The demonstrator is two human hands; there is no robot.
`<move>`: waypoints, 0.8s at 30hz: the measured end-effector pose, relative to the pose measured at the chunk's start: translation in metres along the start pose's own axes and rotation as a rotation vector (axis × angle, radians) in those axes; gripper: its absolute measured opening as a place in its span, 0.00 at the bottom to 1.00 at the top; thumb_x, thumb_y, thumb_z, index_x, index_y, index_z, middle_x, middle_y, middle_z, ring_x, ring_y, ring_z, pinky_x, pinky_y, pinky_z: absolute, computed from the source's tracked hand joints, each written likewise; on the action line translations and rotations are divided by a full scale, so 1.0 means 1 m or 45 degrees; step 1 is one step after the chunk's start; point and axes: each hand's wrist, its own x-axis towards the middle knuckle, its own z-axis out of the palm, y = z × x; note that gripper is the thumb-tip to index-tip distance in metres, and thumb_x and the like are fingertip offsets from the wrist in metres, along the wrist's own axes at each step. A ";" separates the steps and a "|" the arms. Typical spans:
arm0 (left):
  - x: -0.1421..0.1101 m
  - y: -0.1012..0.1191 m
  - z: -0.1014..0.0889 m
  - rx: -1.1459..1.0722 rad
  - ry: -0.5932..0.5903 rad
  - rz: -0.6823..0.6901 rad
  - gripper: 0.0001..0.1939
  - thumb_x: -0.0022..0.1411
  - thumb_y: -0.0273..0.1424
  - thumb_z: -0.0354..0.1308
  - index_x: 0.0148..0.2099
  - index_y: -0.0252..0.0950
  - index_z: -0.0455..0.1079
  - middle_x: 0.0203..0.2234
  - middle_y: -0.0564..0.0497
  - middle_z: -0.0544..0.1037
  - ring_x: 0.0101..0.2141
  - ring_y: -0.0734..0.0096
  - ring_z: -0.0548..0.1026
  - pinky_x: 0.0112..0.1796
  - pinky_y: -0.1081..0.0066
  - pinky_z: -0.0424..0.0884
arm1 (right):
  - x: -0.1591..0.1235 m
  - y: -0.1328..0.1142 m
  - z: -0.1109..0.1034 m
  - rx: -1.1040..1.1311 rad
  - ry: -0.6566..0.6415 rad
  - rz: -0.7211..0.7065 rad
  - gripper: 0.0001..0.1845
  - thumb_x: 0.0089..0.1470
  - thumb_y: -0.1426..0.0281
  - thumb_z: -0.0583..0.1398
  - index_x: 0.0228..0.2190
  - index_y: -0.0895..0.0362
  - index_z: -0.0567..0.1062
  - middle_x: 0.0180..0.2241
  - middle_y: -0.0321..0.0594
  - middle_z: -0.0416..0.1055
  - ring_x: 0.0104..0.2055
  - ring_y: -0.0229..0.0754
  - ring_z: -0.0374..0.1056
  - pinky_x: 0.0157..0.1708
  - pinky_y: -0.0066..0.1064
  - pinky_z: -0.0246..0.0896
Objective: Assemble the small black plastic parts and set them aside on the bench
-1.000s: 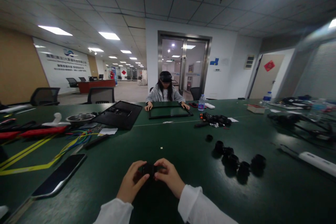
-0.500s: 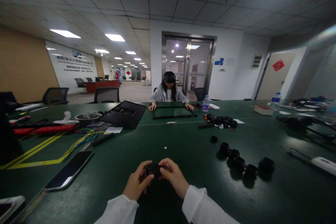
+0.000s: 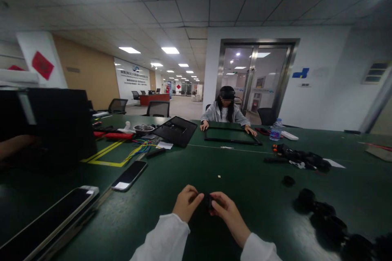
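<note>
Low over the green table, both hands are on a small round black part (image 3: 208,201), too dark to name more closely. My left hand (image 3: 186,204) grips its left side, with thumb and forefinger closed against it. On the other side, my right hand (image 3: 227,211) pinches the part between thumb and fingers. The fingers cover much of its outline. Several black cup-like parts (image 3: 335,228) stand in a row on the right, and one small black ring (image 3: 288,181) lies apart from them. A tiny pale piece (image 3: 219,176) rests just beyond my hands.
Two phones (image 3: 130,175) (image 3: 52,220) lie on the left, near coloured wires (image 3: 142,147). A black panel (image 3: 176,131) and metal bowl (image 3: 143,129) are farther back. Opposite, a person (image 3: 225,108) touches a black frame (image 3: 232,142). Another person's hand (image 3: 16,147) shows far left.
The view has swung left, so the table things appear farther right. The black part stays between my hands, now turned more edge-on, with my left fingers drawn together.
</note>
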 end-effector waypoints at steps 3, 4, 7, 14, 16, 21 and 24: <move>0.001 0.001 -0.003 -0.032 0.066 0.027 0.22 0.56 0.40 0.45 0.18 0.33 0.67 0.28 0.48 0.70 0.28 0.71 0.69 0.31 0.72 0.65 | -0.001 -0.002 0.007 -0.064 0.007 0.025 0.17 0.37 0.61 0.61 0.31 0.57 0.69 0.33 0.39 0.66 0.35 0.44 0.65 0.33 0.35 0.63; 0.000 0.002 -0.004 -0.041 0.079 0.043 0.22 0.57 0.39 0.46 0.17 0.33 0.66 0.27 0.48 0.70 0.28 0.72 0.69 0.32 0.71 0.64 | -0.001 -0.002 0.009 -0.082 0.011 0.035 0.17 0.37 0.62 0.61 0.31 0.57 0.69 0.34 0.39 0.66 0.36 0.44 0.65 0.34 0.35 0.63; -0.002 0.003 -0.005 -0.069 0.117 0.070 0.19 0.56 0.37 0.47 0.17 0.33 0.65 0.25 0.49 0.70 0.26 0.72 0.68 0.30 0.72 0.64 | 0.001 0.001 0.010 -0.083 0.044 0.051 0.18 0.37 0.61 0.61 0.32 0.57 0.69 0.34 0.40 0.67 0.35 0.44 0.65 0.33 0.35 0.63; -0.008 0.005 0.001 -0.292 0.029 0.164 0.13 0.42 0.27 0.60 0.31 0.34 0.60 0.40 0.45 0.67 0.36 0.67 0.67 0.26 0.76 0.64 | 0.009 0.010 -0.001 0.032 0.184 0.084 0.19 0.40 0.58 0.59 0.34 0.56 0.69 0.33 0.40 0.67 0.31 0.42 0.66 0.34 0.36 0.63; -0.009 0.003 0.003 -0.314 0.016 0.105 0.15 0.42 0.27 0.61 0.33 0.35 0.59 0.36 0.47 0.69 0.33 0.70 0.68 0.26 0.77 0.64 | 0.009 0.009 -0.002 0.037 0.197 0.102 0.20 0.40 0.57 0.58 0.34 0.57 0.69 0.32 0.40 0.68 0.29 0.42 0.66 0.32 0.37 0.63; -0.009 -0.002 0.006 -0.360 -0.050 -0.115 0.14 0.51 0.37 0.53 0.39 0.36 0.59 0.21 0.55 0.68 0.17 0.80 0.66 0.17 0.80 0.61 | 0.005 0.001 0.003 -0.026 0.176 0.115 0.20 0.37 0.57 0.60 0.33 0.56 0.70 0.30 0.39 0.69 0.27 0.42 0.66 0.29 0.37 0.63; -0.008 -0.004 0.005 -0.343 -0.123 -0.220 0.15 0.56 0.41 0.45 0.40 0.36 0.61 0.15 0.57 0.65 0.11 0.82 0.62 0.12 0.82 0.56 | 0.001 -0.005 0.004 -0.068 0.128 0.108 0.19 0.35 0.59 0.61 0.32 0.55 0.71 0.33 0.39 0.68 0.31 0.44 0.66 0.33 0.38 0.63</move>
